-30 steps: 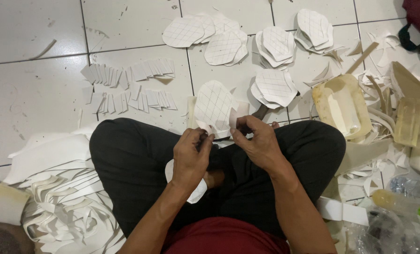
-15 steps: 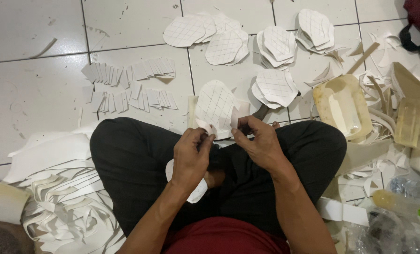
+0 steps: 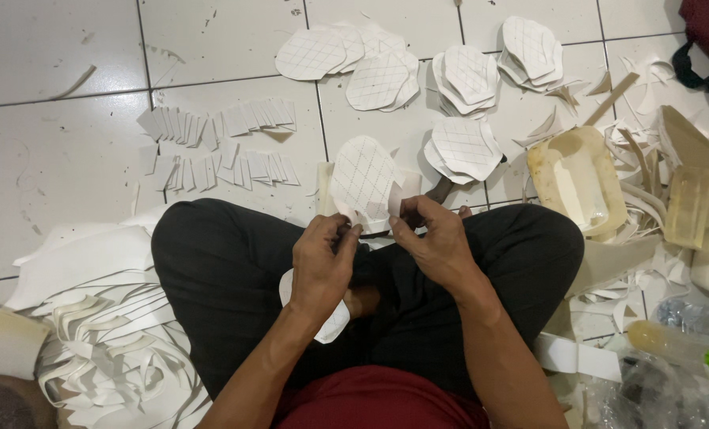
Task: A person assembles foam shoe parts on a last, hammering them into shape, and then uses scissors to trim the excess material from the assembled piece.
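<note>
A white oval cut-out piece with a scored grid is held upright above the crossed legs, pinched at its lower edge by the left hand and the right hand, which are brought close together. Stacks of like pieces are spread on the tiled floor towards its far edge. Small rectangular strips are laid in rows at far left. A yellowish tray sits to the right.

The floor is laid with large, glossy white tiles divided by dark grout lines, scuffed here and there. Even light falls on it from above, with soft reflections. White offcut strips litter the lower left, more scraps the right.
</note>
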